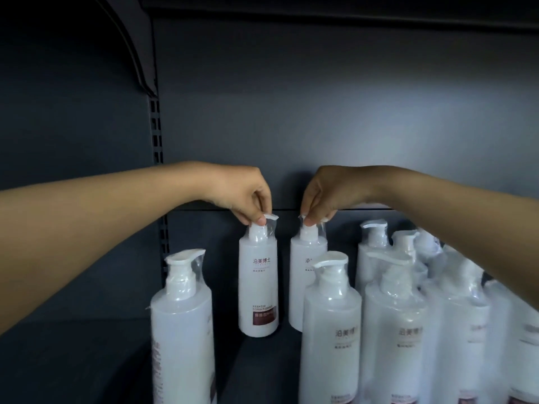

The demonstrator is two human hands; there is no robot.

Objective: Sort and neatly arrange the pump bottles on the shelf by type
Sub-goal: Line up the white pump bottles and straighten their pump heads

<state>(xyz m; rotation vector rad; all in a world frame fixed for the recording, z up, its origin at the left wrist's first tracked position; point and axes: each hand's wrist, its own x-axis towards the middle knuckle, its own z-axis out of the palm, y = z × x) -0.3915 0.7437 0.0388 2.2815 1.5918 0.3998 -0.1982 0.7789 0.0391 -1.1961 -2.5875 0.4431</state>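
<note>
Two white pump bottles stand upright at the back of the dark shelf [87, 360]. My left hand [245, 196] pinches the plastic-wrapped pump head of the left bottle [258, 287], which has a dark red label band. The pump head of the right bottle [304, 266] is pinched by my right hand [323, 193]. The two bottles stand a little apart. A nearer bottle hides the lower right part of the right one.
A white pump bottle [182, 330] stands near the front left. Another bottle [331, 330] stands front centre, and several more bottles [423, 316] crowd the right side. A slotted upright [159, 170] runs along the dark back panel at left.
</note>
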